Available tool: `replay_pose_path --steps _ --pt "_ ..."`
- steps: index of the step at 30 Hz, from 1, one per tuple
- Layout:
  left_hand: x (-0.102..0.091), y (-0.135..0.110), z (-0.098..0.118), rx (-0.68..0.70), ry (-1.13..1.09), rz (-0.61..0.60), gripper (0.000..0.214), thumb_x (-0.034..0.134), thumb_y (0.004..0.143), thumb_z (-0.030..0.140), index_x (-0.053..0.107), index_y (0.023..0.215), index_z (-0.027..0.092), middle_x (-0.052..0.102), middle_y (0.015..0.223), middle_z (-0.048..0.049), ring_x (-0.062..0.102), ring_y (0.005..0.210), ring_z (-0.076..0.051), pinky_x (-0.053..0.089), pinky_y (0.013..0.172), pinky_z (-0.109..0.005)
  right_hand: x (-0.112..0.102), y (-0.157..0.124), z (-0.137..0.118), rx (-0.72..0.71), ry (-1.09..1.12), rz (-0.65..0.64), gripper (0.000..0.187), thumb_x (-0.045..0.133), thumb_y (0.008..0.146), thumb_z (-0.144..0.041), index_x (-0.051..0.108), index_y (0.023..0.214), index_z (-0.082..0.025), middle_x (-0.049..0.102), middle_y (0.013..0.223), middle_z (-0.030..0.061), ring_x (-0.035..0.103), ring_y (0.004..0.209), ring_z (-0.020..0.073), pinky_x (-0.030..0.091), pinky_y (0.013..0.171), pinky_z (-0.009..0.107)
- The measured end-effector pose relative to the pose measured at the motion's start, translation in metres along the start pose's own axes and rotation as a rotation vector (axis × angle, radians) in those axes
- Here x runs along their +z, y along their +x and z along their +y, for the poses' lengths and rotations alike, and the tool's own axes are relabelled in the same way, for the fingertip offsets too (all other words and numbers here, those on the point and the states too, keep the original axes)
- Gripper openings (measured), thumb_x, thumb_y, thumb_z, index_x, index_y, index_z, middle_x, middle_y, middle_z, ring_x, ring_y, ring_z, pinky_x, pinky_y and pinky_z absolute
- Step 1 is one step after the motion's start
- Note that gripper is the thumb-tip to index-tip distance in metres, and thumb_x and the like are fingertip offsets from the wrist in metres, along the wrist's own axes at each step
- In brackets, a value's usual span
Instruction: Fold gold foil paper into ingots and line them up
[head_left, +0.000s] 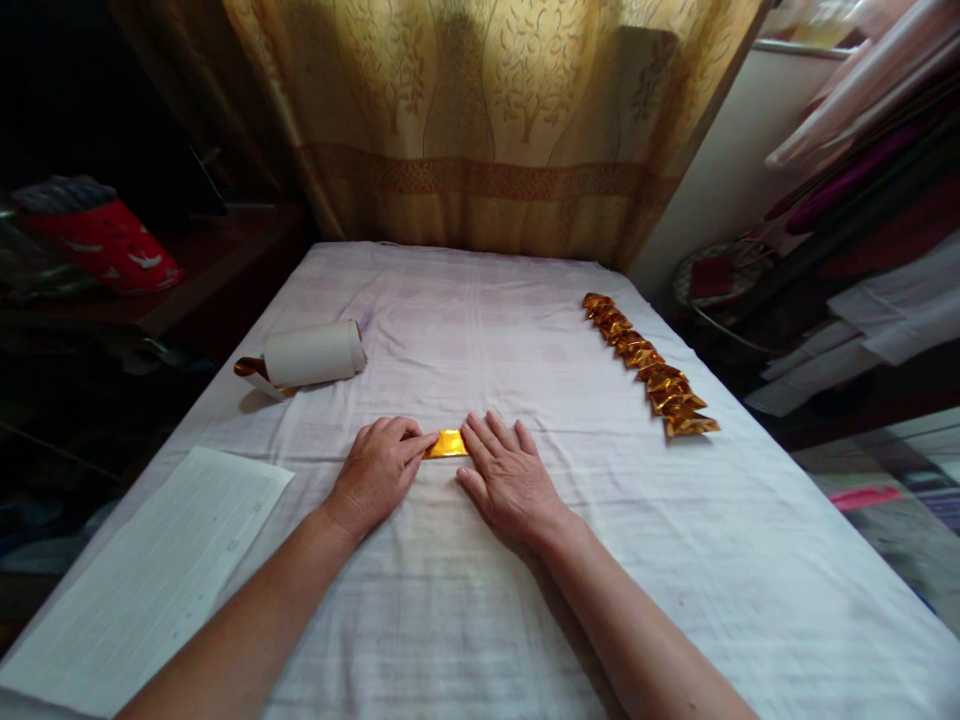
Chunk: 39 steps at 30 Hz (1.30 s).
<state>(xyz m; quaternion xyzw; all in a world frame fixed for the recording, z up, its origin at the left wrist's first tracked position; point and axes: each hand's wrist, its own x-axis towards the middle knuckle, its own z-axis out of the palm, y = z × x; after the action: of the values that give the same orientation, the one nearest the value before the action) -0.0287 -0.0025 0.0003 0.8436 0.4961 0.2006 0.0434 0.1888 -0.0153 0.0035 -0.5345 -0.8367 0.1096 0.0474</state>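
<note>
A small, narrow strip of folded gold foil paper (448, 443) lies flat on the cloth-covered table, between my two hands. My left hand (384, 462) has its fingers bent together and grips the strip's left end by thumb and fingertips. Flat on the cloth rests my right hand (506, 468), fingers stretched out and slightly apart, with fingertips over the strip's right end. Both ends of the strip are hidden under my fingers.
A row of folded gold foil pieces (645, 362) lies to the right. To the left are a white-backed roll of gold foil paper (311, 354) and a lined paper sheet (142, 580). Beyond the white cloth (465, 310) hangs a patterned curtain (465, 110); clothes (892, 300) hang at right.
</note>
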Motion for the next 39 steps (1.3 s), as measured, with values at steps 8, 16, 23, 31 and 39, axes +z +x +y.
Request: replay_pose_path --steps 8,16,23,31,39 --pt "-0.004 -0.002 0.004 0.038 0.045 0.091 0.038 0.047 0.088 0.011 0.067 0.119 0.022 0.07 0.113 -0.0083 0.06 0.105 -0.024 0.05 0.09 -0.041 0.002 -0.001 -0.002 -0.015 0.027 0.075 0.056 0.042 0.1 -0.045 0.04 0.15 -0.02 0.035 0.158 0.0082 0.026 0.148 0.0304 0.019 0.118 0.059" --pt "0.007 -0.011 0.025 0.161 0.125 -0.116 0.045 0.045 0.098 0.036 0.05 0.142 0.029 0.055 0.146 -0.0054 0.042 0.14 -0.03 0.022 0.117 -0.059 0.006 0.0 0.0 -0.023 0.027 0.094 0.055 0.043 0.1 -0.043 0.041 0.15 -0.021 0.035 0.158 0.0087 0.026 0.148 0.0303 0.019 0.118 0.059" --pt "0.004 -0.019 0.016 0.136 0.184 -0.133 0.046 0.044 0.099 0.039 0.046 0.145 0.033 0.052 0.149 -0.0038 0.036 0.143 -0.03 0.015 0.118 -0.062 0.003 -0.001 -0.001 -0.019 0.027 0.095 0.055 0.043 0.099 -0.043 0.042 0.149 -0.019 0.036 0.158 0.0082 0.027 0.147 0.031 0.019 0.118 0.059" --pt "-0.003 -0.017 0.004 0.092 0.173 0.007 0.032 0.052 0.097 0.03 0.064 0.126 0.027 0.07 0.125 -0.0051 0.057 0.123 -0.029 0.028 0.112 -0.058 0.0 0.0 -0.002 -0.019 0.055 0.119 0.053 0.046 0.098 -0.041 0.044 0.147 -0.02 0.04 0.156 0.0074 0.029 0.146 0.0316 0.021 0.116 0.059" --pt "-0.006 -0.002 0.003 0.057 0.157 0.045 0.021 0.056 0.095 0.035 0.072 0.105 0.025 0.07 0.09 -0.0041 0.062 0.083 -0.021 0.045 0.078 -0.038 0.001 0.004 0.002 -0.049 0.059 0.156 0.046 0.045 0.098 -0.031 0.051 0.142 -0.021 0.047 0.151 0.0084 0.035 0.142 0.0302 0.024 0.115 0.055"
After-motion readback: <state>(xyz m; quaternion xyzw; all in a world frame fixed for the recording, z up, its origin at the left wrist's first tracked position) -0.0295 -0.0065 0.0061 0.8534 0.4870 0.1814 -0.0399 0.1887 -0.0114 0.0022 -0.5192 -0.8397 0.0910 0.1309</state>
